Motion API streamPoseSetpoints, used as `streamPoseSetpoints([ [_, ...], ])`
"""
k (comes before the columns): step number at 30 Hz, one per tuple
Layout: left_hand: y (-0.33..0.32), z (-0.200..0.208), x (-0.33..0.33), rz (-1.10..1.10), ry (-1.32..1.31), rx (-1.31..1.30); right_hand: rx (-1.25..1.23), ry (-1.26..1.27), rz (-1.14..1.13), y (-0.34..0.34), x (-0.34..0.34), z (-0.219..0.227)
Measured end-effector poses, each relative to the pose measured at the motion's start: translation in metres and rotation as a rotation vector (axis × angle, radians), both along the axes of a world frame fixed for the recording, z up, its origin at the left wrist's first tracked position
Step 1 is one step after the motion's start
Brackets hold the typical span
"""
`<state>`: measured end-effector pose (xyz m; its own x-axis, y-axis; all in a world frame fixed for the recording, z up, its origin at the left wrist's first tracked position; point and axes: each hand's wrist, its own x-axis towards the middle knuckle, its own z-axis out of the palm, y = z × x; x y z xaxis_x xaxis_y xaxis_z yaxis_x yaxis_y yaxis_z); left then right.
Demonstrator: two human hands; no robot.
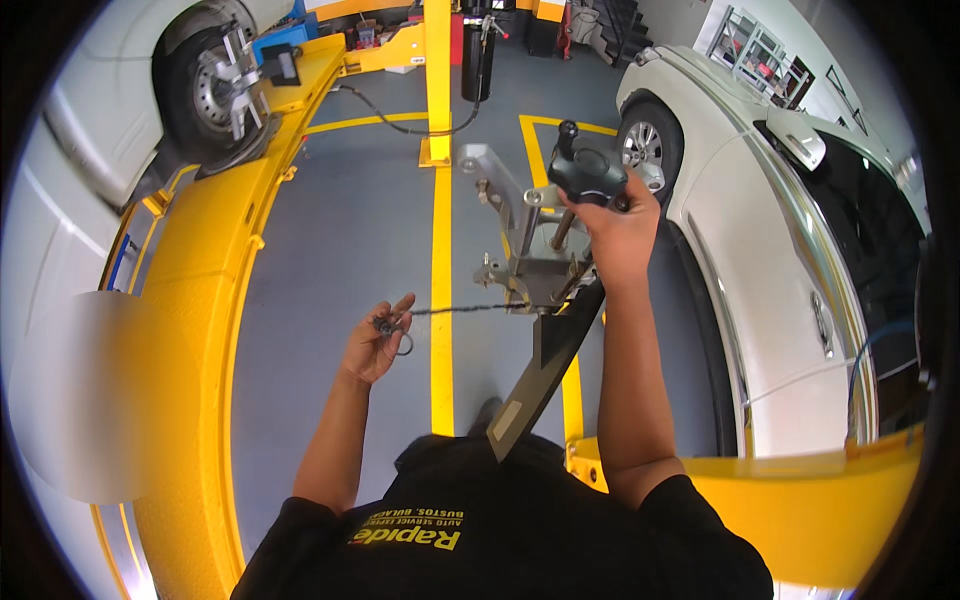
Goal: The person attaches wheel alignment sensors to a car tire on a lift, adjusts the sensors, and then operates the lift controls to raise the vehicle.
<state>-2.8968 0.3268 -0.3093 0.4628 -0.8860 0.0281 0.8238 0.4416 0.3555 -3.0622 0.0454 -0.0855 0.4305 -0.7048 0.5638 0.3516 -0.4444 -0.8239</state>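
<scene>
Right hand on clamp knob, left hand on cord end

Right hand [624, 228] grasping, fingers around the black knob [588, 174] at the top of a grey metal clamp [545, 268]. Clamp is held up off the floor [335, 235], in front of the person, right of center. Dark flat panel [545, 375] slants from the clamp down toward the person's black shirt [500, 530]; exact joint hard to make out.

Left hand [374, 344] pinching the dark end of a thin black cord [465, 310], fingers partly spread; small ring [405, 345] hangs just beside the fingers. Cord runs nearly level across to the clamp's lower part, looks taut.

Left side: yellow lift ramp [200, 260] with a white vehicle [95, 75]; a similar metal bracket [236, 85] sits on its wheel [180, 110]. Right side: white car [785, 300], near the right arm. Yellow post [438, 75] stands ahead.
</scene>
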Motion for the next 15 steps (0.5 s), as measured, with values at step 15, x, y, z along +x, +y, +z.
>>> streamPoseSetpoints([
  [15,-0.509,0.030,0.230,0.020,-0.238,0.145,0.028,0.131,-0.061,-0.412,0.229,0.008],
])
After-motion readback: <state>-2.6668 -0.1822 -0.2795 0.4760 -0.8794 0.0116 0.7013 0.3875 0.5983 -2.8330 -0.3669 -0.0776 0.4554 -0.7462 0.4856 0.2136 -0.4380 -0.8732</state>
